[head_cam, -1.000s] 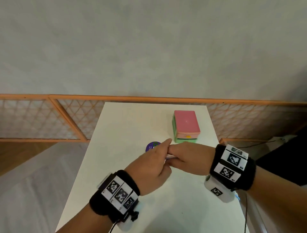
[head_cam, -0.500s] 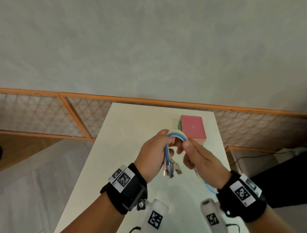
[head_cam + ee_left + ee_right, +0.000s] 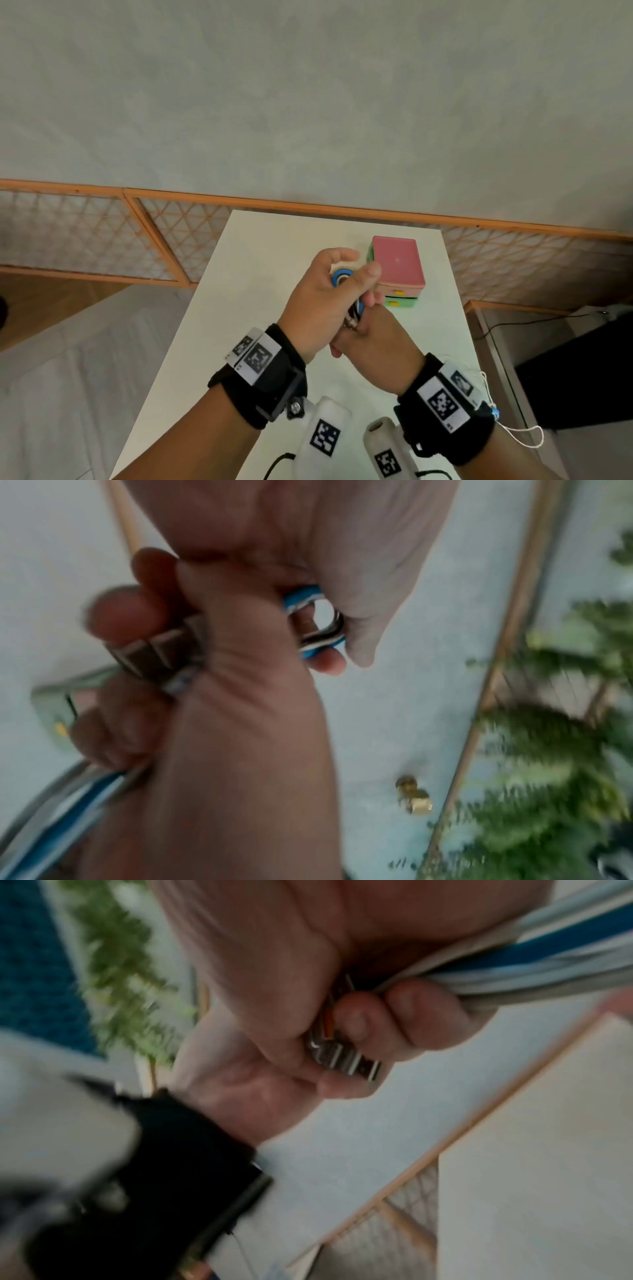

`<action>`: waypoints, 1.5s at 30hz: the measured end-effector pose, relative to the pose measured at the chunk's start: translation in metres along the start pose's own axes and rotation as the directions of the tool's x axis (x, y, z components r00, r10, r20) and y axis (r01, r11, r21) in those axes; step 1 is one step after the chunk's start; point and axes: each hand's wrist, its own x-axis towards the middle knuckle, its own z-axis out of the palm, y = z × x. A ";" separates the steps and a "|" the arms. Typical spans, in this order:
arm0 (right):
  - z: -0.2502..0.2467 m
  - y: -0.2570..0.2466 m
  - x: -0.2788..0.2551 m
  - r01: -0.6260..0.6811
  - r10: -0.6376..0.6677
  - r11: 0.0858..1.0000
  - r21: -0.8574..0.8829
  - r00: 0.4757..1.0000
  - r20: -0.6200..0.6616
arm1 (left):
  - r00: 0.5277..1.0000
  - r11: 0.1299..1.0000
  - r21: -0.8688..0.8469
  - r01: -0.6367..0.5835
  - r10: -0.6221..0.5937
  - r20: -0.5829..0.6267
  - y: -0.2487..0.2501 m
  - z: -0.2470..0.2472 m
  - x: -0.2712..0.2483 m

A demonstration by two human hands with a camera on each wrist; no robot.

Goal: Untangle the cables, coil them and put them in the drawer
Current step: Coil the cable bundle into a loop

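Note:
A bundle of blue and white cables (image 3: 338, 278) is wound into a small coil in my left hand (image 3: 344, 272), thumb across the top. The loop shows blue and white in the left wrist view (image 3: 318, 623). My right hand (image 3: 363, 320) sits just below and nearer me, fingers curled round the cable strands (image 3: 548, 947) and the metal plugs (image 3: 342, 1056). Both hands hover over the white table (image 3: 260, 274). Right behind them stands the small drawer box (image 3: 397, 263), pink on top, green below, with yellow knobs; its drawers look closed.
An orange wooden rail with lattice panels (image 3: 171, 240) runs behind the table under a grey wall. A dark cabinet (image 3: 582, 370) stands to the right. Blurred green foliage (image 3: 548, 750) shows in the wrist views. A small brass-coloured thing (image 3: 414, 796) is blurred.
The hands rose from low over the table with the cables. My left hand now wraps the coil from above, and my right hand has dropped under it to the plug ends.

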 end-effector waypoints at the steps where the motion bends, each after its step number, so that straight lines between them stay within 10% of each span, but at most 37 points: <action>1: 0.003 0.001 0.001 -0.004 0.002 0.998 -0.067 1.000 -0.031 | 1.000 0.999 -0.050 0.004 -0.004 -0.004 0.000 -0.002 0.002; 18: 0.008 0.012 0.002 -0.055 0.071 0.991 0.118 0.988 -0.138 | 0.993 0.992 0.129 -0.017 0.001 0.121 0.005 -0.007 -0.006; 26: 0.004 0.030 0.007 0.107 -0.104 0.994 0.029 0.990 -0.092 | 0.984 0.922 0.351 -0.163 0.127 0.124 -0.009 -0.009 -0.008; 32: -0.029 0.072 -0.005 0.051 -0.016 0.969 -0.244 0.990 0.140 | 0.995 0.978 -0.188 -0.095 0.100 0.017 0.008 -0.032 0.003; 37: -0.070 0.057 -0.011 0.123 -0.040 0.908 -0.400 0.977 0.211 | 0.980 0.803 0.564 -0.192 0.192 0.060 -0.011 -0.040 -0.001; 45: -0.081 0.018 -0.014 0.276 -0.204 0.804 -0.527 0.960 0.191 | 0.966 0.725 0.684 -0.084 -0.108 0.233 -0.044 -0.031 -0.005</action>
